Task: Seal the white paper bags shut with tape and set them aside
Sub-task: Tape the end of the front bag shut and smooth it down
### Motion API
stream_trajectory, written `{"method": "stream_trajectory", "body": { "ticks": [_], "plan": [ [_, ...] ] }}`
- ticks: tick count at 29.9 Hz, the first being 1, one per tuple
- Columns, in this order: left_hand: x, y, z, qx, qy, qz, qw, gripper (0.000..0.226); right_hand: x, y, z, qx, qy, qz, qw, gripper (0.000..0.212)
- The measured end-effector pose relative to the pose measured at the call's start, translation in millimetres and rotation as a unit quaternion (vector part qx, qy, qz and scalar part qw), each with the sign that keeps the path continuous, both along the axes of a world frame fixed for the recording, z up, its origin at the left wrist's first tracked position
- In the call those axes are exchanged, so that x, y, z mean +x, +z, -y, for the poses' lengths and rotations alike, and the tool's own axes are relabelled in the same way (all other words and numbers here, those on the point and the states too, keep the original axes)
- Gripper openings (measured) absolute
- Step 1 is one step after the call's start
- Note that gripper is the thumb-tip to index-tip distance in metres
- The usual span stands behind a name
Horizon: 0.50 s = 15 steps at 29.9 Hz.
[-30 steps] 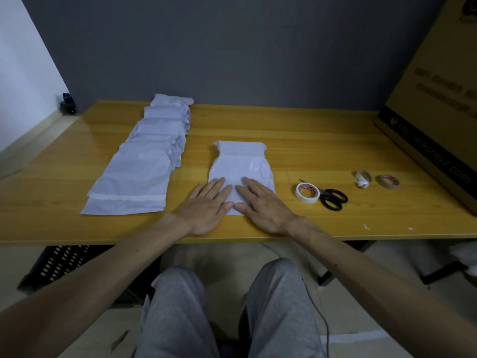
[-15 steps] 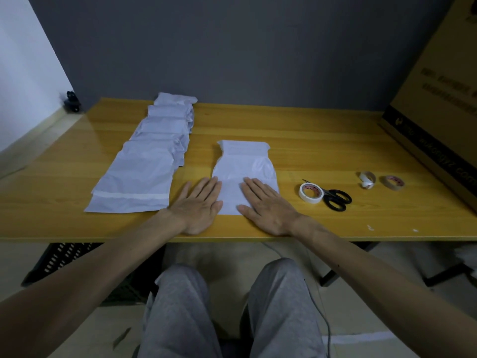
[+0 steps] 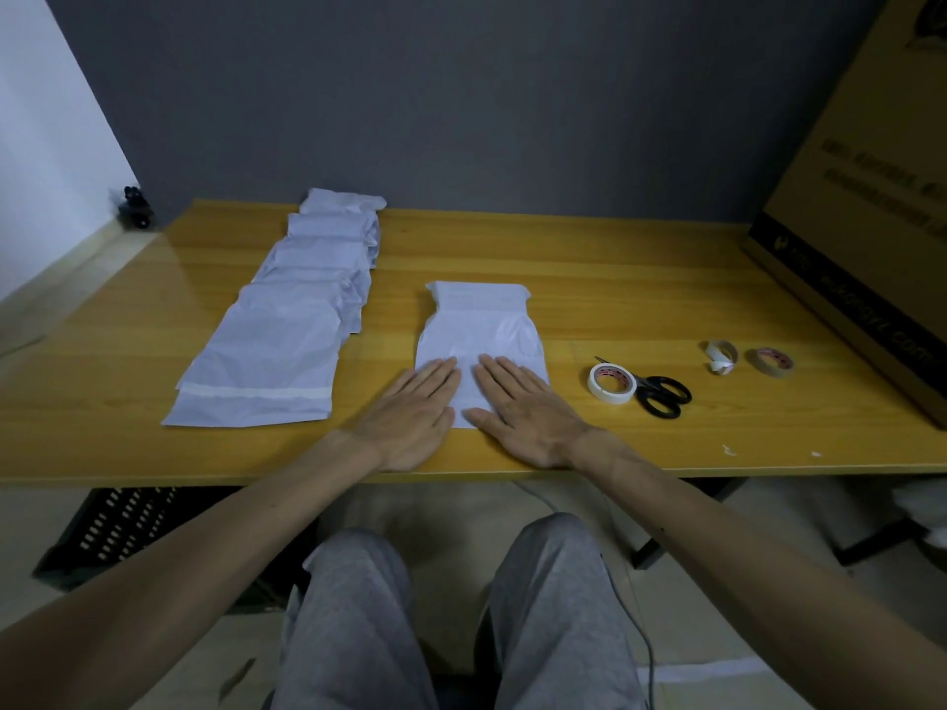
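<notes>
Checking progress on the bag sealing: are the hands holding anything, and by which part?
Nothing is gripped. The left hand and the right hand rest flat, fingers straight, on the near end of the white paper bag.

- we see the bag row (image 3: 287,320) along the surface's (image 3: 615,279) left
- single bag (image 3: 481,330) centre, our left hand (image 3: 410,417) and right hand (image 3: 528,417) on its near end
- tape roll (image 3: 611,383) beside scissors (image 3: 663,396), right of it
</notes>
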<state>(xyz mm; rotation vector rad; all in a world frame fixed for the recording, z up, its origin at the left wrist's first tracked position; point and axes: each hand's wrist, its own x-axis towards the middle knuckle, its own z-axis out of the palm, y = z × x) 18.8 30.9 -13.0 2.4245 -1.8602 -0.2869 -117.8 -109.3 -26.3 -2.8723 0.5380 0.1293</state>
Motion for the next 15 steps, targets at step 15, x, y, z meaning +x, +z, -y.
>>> {"method": "stream_trajectory", "body": {
  "ticks": [15],
  "plan": [
    [-1,-10,2,0.021,-0.007,0.026,0.999,0.057,-1,1,-3,-0.020,0.004,0.001,1.000,0.072]
  ]
}}
